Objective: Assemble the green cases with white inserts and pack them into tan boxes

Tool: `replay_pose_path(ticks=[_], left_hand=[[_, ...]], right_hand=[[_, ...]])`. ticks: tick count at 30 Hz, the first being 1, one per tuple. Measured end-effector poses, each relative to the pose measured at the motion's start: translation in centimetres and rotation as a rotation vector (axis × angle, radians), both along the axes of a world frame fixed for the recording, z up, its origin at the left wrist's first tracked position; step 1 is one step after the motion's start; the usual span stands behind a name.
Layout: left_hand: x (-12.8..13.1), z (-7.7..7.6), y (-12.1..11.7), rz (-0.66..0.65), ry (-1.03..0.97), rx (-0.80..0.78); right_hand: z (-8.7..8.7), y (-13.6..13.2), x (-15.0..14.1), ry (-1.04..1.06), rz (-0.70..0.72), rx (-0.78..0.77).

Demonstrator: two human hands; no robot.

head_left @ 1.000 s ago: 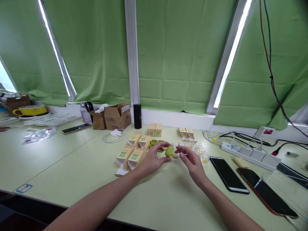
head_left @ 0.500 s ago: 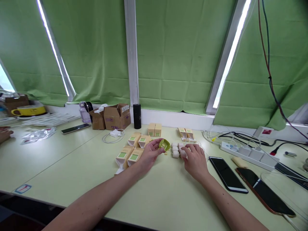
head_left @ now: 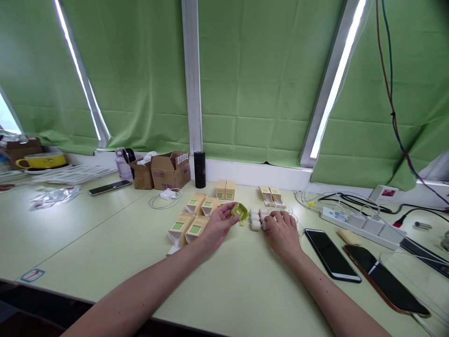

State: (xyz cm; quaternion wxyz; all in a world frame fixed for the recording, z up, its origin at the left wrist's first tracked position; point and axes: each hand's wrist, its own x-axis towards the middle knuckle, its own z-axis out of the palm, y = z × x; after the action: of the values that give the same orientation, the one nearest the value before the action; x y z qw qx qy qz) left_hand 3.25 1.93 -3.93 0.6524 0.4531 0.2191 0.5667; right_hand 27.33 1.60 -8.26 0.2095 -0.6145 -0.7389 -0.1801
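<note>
My left hand point(head_left: 222, 221) pinches a small olive-green hollow case cover point(head_left: 239, 212) by its left side, opening towards me. A little tan ring or clip hangs below the cover. Right beside it, small white rounded cases point(head_left: 256, 225) stand in a tight cluster on the table. My right hand point(head_left: 281, 229) is curled over the cluster's right side, thumb and fingers around one near case; its fingers hide part of the group. Behind my left forearm lie tan cartons with green labels point(head_left: 177, 226), some with white flaps open.
Two closed cartons point(head_left: 225, 189) and two opened ones point(head_left: 272, 196) sit farther back. A black cylinder point(head_left: 199, 170) and brown boxes point(head_left: 170, 171) line the wall. To the right are phones point(head_left: 332, 255), a power strip point(head_left: 363, 227) and cables. Another person's fingers point(head_left: 7, 186) show at far left.
My right hand has lowered slightly and its fingers have closed in on the near right white case. My left hand stays put with the green cover. The other person's hand has mostly left view.
</note>
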Motion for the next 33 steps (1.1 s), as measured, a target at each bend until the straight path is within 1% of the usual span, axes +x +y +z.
replay_pose_path(ticks=[7,9,11,13,15,17,20,21,23,25,27,29,33], left_hand=[[0.0,0.2,-0.1,0.013,-0.015,-0.025],[0.1,0.3,-0.2,0.012,-0.021,-0.030],[0.1,0.3,-0.2,0.010,-0.025,-0.035],[0.1,0.2,-0.2,0.012,-0.026,-0.040],[0.0,0.1,0.0,0.019,-0.024,-0.038],[0.0,0.0,0.1,0.026,-0.018,-0.030],[0.0,0.0,0.1,0.028,0.006,-0.023],[0.0,0.0,0.1,0.026,0.016,-0.021],[0.0,0.1,0.0,0.024,0.030,-0.015],[0.1,0.2,0.0,0.023,0.037,-0.004],[0.1,0.2,0.0,0.016,0.048,0.007],[0.2,0.0,0.1,0.003,0.061,0.019],[0.2,-0.4,0.4,0.000,0.112,0.049]], right_hand=[[-0.3,0.1,0.0,-0.005,0.013,0.042],[-0.3,0.1,0.0,0.028,0.027,0.066],[-0.2,0.2,0.1,0.125,0.053,0.102],[0.0,0.2,0.3,0.315,0.098,0.129],[0.2,0.2,0.3,0.608,0.167,0.109],[0.6,0.1,0.1,0.977,0.272,0.010],[1.4,-0.4,-0.7,1.522,0.457,-0.193],[1.6,-0.6,-1.0,1.653,0.505,-0.240],[2.1,-1.2,-1.8,1.834,0.588,-0.332],[2.4,-1.9,-2.4,1.927,0.634,-0.385],[2.7,-2.4,-2.8,1.970,0.659,-0.410],[2.9,-2.7,-2.9,1.966,0.678,-0.428],[3.4,-3.2,-2.8,1.881,0.720,-0.447]])
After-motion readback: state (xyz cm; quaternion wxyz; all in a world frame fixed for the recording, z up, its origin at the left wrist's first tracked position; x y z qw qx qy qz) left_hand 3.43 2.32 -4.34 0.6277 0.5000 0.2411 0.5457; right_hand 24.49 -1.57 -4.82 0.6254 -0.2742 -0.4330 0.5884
